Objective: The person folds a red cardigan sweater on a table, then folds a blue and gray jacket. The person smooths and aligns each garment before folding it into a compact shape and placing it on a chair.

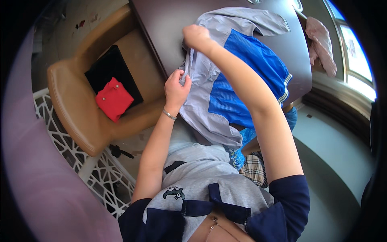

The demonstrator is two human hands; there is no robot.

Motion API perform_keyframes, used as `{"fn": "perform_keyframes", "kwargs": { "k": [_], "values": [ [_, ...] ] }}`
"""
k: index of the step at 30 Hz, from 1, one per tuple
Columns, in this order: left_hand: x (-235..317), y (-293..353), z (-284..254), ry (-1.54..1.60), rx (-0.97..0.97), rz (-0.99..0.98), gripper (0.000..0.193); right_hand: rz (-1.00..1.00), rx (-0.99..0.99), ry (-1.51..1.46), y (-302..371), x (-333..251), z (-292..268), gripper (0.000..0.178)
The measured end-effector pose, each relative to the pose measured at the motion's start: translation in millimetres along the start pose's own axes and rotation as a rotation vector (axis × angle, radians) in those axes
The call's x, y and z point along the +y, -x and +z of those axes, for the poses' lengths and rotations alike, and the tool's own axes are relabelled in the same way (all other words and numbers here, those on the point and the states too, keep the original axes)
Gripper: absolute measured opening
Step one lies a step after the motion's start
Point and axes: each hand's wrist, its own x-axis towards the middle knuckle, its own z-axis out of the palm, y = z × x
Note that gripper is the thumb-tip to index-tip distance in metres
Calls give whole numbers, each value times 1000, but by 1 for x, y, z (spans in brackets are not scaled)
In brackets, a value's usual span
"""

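Note:
A grey and blue jacket (252, 76) lies spread over the dark table (161, 20), one grey sleeve toward the far side and the other hanging near my lap. Striped trim runs along its right edge. My left hand (177, 89) pinches the jacket's grey left edge between thumb and fingers, and a silver bangle circles that wrist. Farther along the same edge, my right hand (196, 37) is closed on the grey cloth, its fingertips mostly hidden. My right forearm crosses above the blue panel.
A tan armchair (66, 97) stands to the left, holding a folded red garment (114, 99) on a black flat item (115, 60). White latticework (60, 123) is beside it. Pink cloth (320, 44) hangs near the window at right. Checked fabric (254, 169) lies by my lap.

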Motion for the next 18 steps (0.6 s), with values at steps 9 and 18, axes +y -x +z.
{"fn": "perform_keyframes", "kwargs": {
  "k": [9,18],
  "values": [
    [-47,19,-13,281,-3,-159,16,611,-382,-2052,18,48,57,14],
    [-4,23,-22,100,-102,157,20,112,-104,-1017,33,35,29,21]
  ]
}}
